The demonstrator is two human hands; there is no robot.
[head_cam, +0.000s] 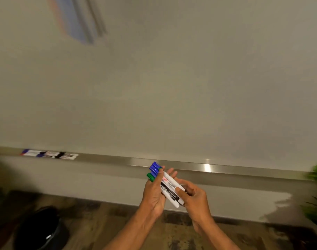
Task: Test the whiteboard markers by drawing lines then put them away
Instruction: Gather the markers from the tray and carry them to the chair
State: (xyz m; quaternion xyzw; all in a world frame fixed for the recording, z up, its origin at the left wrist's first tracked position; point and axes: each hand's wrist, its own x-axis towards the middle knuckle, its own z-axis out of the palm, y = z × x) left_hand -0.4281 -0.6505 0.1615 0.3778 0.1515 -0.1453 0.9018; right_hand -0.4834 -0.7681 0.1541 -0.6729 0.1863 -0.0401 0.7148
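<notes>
A bundle of white-barrelled whiteboard markers with blue and green caps (169,184) was gripped in the curled fingers of the left hand (154,193), below the long metal tray (226,168) of the white whiteboard (172,87). Its long axis was slanted from the caps at upper left to the butt ends at lower right. Those butt ends lay nearest the right hand (194,199), and one was pinched between its thumb and fingers.

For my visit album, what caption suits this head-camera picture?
A person's left hand and right hand hold a bundle of markers before a whiteboard whose tray carries other markers.
</notes>
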